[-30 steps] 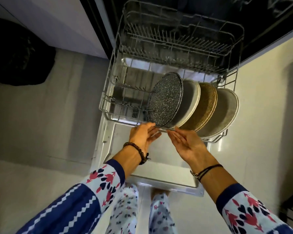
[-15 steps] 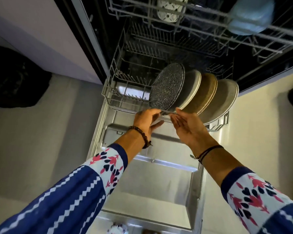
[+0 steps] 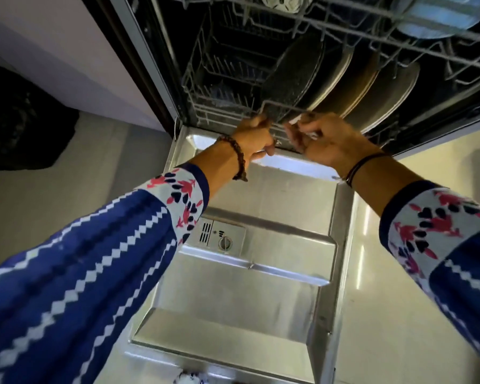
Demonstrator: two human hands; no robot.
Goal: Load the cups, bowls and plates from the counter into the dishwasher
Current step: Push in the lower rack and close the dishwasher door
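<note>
Plates (image 3: 297, 76): four are standing on edge in the lower rack (image 3: 205, 106); likely heavy and breakable.
Left hand (image 3: 254, 137): fingers are curling round the rack's front rail (image 3: 283, 104).
Right hand (image 3: 324, 142): fingers are bending at that rail; grip unclear.
Best hold: that stiff rail.

Lower rack pushed in

I've slid the lower rack (image 3: 222, 106) off the open door (image 3: 261, 273) into the tub. Its plates (image 3: 330, 76) now sit shadowed under the upper rack (image 3: 372, 20). My left hand (image 3: 254, 137) and right hand (image 3: 327, 142) followed, fingers now curled at its front rail.

A home kitchen: an open dishwasher (image 3: 250, 273) with plates (image 3: 330, 76) racked, beside white cabinets (image 3: 75, 56).
</note>
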